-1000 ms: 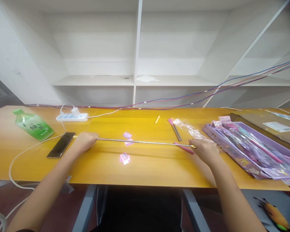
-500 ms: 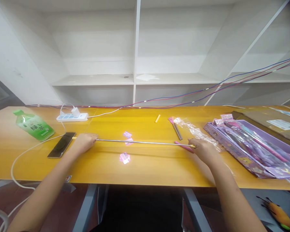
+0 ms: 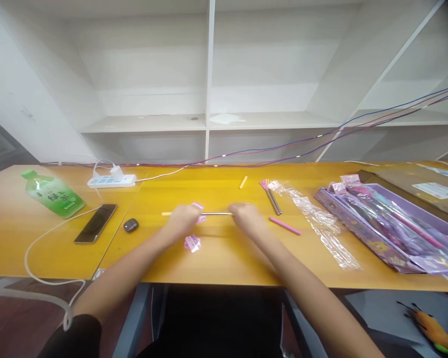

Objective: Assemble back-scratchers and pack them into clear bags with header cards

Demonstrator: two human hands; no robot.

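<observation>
In the middle of the table, my left hand (image 3: 186,220) and my right hand (image 3: 242,214) are closed on a telescoping metal rod (image 3: 216,214), its silver section showing between them. A pale yellow end of the rod sticks out left of my left hand. Small pink printed cards (image 3: 192,243) lie below the rod, with others partly hidden behind my left hand. A pink tube (image 3: 284,225) rests to the right of my right hand. Beyond it are back scratchers (image 3: 271,196) with pink claw heads and metal shafts. A short yellow stick (image 3: 243,182) lies farther back.
On the left are a green bottle (image 3: 54,194), a phone (image 3: 96,223), a dark earbud case (image 3: 130,225) and a power strip (image 3: 112,181) with white cables. Clear plastic sleeves (image 3: 321,221), a purple box (image 3: 362,233) of wrapped items and a cardboard box (image 3: 414,186) occupy the right.
Both hands have moved inward towards each other, and the visible rod between them is much shorter. The earbud case and the whole pink tube now show.
</observation>
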